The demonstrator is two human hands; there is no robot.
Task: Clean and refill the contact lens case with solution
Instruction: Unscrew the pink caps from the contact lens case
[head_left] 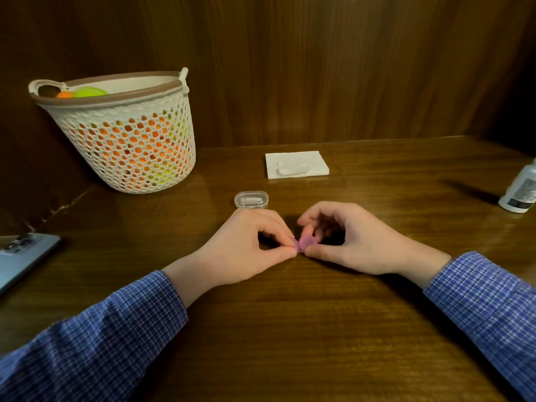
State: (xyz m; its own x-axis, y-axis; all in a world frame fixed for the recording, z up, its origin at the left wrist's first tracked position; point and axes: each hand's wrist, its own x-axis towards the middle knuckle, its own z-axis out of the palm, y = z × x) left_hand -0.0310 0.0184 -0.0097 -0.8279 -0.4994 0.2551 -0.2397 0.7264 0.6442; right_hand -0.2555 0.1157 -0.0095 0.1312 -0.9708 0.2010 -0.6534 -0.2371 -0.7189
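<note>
The pink contact lens case (304, 243) sits low over the wooden table (290, 329) at the centre of the scene, caught between both hands. Its long axis runs left to right, so each hand takes the end on its own side and neither has to reach. The left hand (246, 248) pinches the left end between thumb and forefinger. The right hand (356, 239) curls its thumb and fingertips round the round pink cap on the right end; most of the case is hidden by fingers, so whether that cap is seated or already loose cannot be told.

A twist of the cap looks like the step in hand. There is bare table near and to either side. Just beyond the knuckles lies a small clear plastic box (251, 199). Farther off is a folded white tissue (296, 164). The white solution bottle (520, 190) stands well apart at the right edge, on the right hand's side.
</note>
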